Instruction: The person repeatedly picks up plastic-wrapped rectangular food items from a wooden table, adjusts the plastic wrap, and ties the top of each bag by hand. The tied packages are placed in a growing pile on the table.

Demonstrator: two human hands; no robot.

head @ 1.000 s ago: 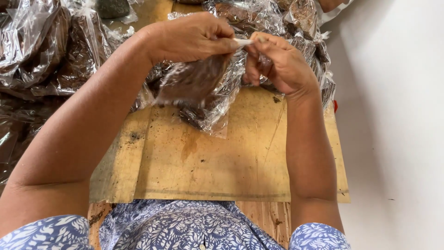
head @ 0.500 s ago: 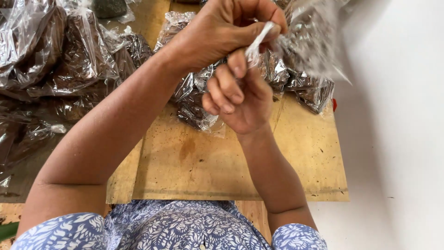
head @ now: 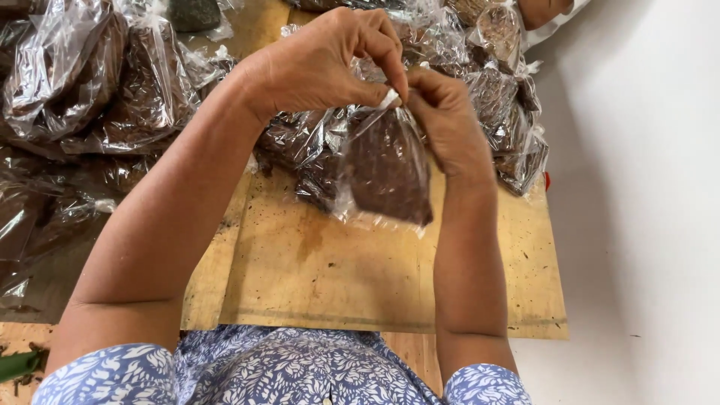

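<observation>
Where the head view looked down past a blue-and-white patterned top, both forearms reached out over a wooden board.

Item 1. Left hand: raised above the board's far edge, fingers curled, thumb and forefinger pressed together on the twisted neck of a clear bag.

Item 2. Right hand: just beside the left and touching it at the fingertips, also pinching the bag's neck from the other side, its fingers closed on the plastic.

Item 3. Bag: clear plastic, filled with a dark brown crumbly material, hanging from the two hands above the middle of the board, near its far edge, its bottom corner tilted toward the right. Whether it touched the board could not be told.

Item 4. Board: pale plywood, stained, its near edge close to the person's body, its right edge lying by a white floor.

Item 5. Filled bags, left pile: many alike, heaped beyond the board's left edge.

Item 6. Filled bags, far pile: more of the same, crowding the board's far edge and far right corner, behind the held bag.
</observation>
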